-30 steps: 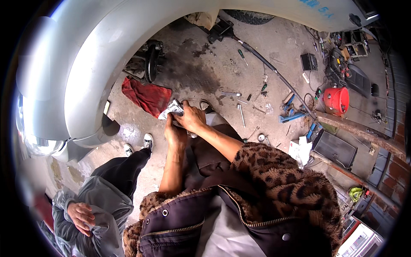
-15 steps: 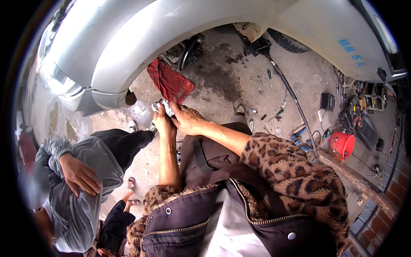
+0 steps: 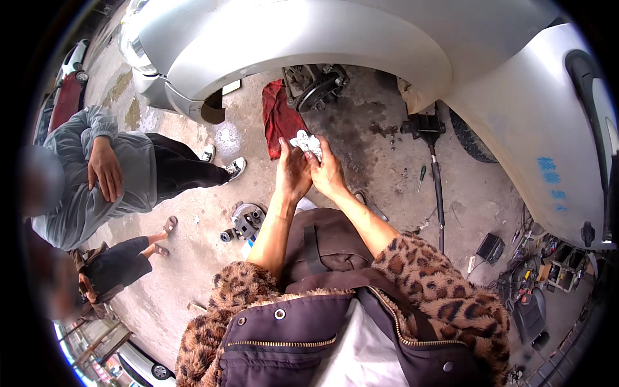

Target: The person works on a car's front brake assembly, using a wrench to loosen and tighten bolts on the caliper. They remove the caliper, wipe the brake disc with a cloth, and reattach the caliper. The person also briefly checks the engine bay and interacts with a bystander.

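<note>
Both hands meet in front of me around a crumpled white tissue [image 3: 305, 142]. My left hand [image 3: 293, 173] is closed against its lower left side, thumb up. From the right, my right hand [image 3: 329, 175] grips the tissue, with its thumb crossing toward the left palm. Parts of the fingers are hidden behind the bunched tissue. Just beyond the hands hangs a stained red cloth [image 3: 278, 119], beside the exposed brake disc [image 3: 319, 91] in the wheel arch of a silver car [image 3: 309, 32].
A jack [image 3: 425, 129] with a long handle stands under the car, near a screwdriver [image 3: 422, 177]. A metal car part [image 3: 247, 219] lies left of my left forearm. Two people are at the left, one in a grey jacket [image 3: 122, 168]. Tools and parts clutter the right.
My view has turned, so the car and floor sit differently in it. Both hands remain together on the tissue, which now shows more above the fingers; the right hand has turned more upright.
</note>
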The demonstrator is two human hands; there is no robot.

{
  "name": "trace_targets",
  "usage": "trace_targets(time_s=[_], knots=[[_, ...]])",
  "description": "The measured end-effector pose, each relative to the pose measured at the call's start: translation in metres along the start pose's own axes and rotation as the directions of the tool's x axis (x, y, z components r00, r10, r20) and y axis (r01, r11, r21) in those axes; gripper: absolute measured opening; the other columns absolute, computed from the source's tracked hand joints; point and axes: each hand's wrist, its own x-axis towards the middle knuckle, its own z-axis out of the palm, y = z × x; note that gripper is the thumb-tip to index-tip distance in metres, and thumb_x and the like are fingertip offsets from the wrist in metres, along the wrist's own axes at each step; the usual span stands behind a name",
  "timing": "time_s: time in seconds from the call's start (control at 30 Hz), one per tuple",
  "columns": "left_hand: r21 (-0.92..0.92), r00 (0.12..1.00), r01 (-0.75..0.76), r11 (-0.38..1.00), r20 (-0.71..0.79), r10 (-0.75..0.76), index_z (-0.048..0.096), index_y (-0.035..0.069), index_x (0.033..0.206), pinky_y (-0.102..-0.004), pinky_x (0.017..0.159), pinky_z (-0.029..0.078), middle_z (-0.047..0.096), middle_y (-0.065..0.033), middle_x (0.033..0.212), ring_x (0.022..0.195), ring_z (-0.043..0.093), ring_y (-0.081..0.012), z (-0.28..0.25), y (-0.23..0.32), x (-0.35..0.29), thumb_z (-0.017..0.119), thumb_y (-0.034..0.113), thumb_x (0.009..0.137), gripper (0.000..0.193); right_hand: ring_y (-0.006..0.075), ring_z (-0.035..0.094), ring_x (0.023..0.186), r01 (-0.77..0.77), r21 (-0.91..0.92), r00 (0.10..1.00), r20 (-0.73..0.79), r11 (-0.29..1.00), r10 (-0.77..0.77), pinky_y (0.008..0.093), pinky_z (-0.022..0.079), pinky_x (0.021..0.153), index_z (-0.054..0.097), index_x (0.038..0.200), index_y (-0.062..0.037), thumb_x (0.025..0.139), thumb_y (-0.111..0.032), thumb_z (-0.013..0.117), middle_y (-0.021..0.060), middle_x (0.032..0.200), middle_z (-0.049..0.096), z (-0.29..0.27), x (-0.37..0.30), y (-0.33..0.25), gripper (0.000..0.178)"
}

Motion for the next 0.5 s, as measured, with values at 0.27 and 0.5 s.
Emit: trace_targets(time_s=[0.27,0.5], knots=[[0.066,0.996,0.026,0.998,0.08,-0.031,0.035,-0.005,0.141,-0.0458,0.113,0.032,0.04,-0.0242,0.144,0.134,0.039,-0.0343,0.13,-0.086,-0.034,0.047,0.071,0.086,0.094,0.045,0.065,0.083,-0.118,-0.299,0.982,-0.179,0.947,0.066,0.0523,0.049,0.068,0.056,0.105,-0.0044,0.095,-0.03,0.057,0.0245,0.085,0.067,-0.165,-0.006,0.015,0.028],[0.058,0.997,-0.005,0.998,0.083,0.0,0.047,0.002,0.134,-0.0499,0.111,0.033,0.042,-0.0217,0.144,0.132,0.041,-0.0368,0.135,-0.09,-0.051,0.046,0.066,0.09,0.078,0.0435,0.065,0.079,0.063,-0.143,0.963,-0.252,0.988,-0.098,0.0465,0.049,0.064,0.058,0.096,0.0002,0.098,-0.032,0.053,0.0233,0.081,0.066,-0.204,-0.043,-0.041,0.033]])
